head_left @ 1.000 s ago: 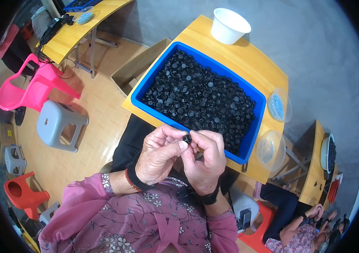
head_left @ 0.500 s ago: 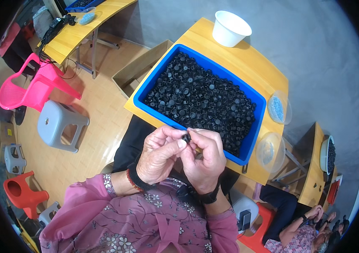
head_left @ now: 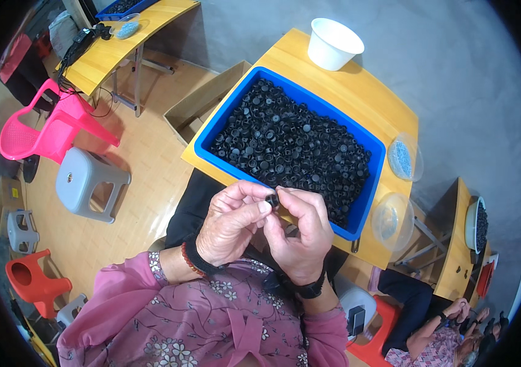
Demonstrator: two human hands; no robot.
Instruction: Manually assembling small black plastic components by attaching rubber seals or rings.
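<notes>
A small round black plastic cap (head_left: 273,200) is pinched between the thumb and fingertips of my left hand (head_left: 234,223), just above the near rim of a blue tray (head_left: 211,163). My right hand (head_left: 300,235) is close beside it, fingers curled, its index fingertip at the cap's edge. Whether a tiny piece sits in those right fingers is too small to make out. Loose black caps (head_left: 291,147) of the same kind fill the tray on a yellow wooden table (head_left: 291,52).
On the table stand a white tub (head_left: 334,46) at the back and two clear shallow dishes, one with light-blue bits (head_left: 400,159), one nearer (head_left: 389,223). Left are a grey stool (head_left: 89,183) and a pink chair (head_left: 46,128). Another person (head_left: 419,342) sits at lower right.
My right hand has shifted slightly right and down, its thumb farther from the cap. My left hand keeps its pinch on the cap, which now shows more openly between the hands.
</notes>
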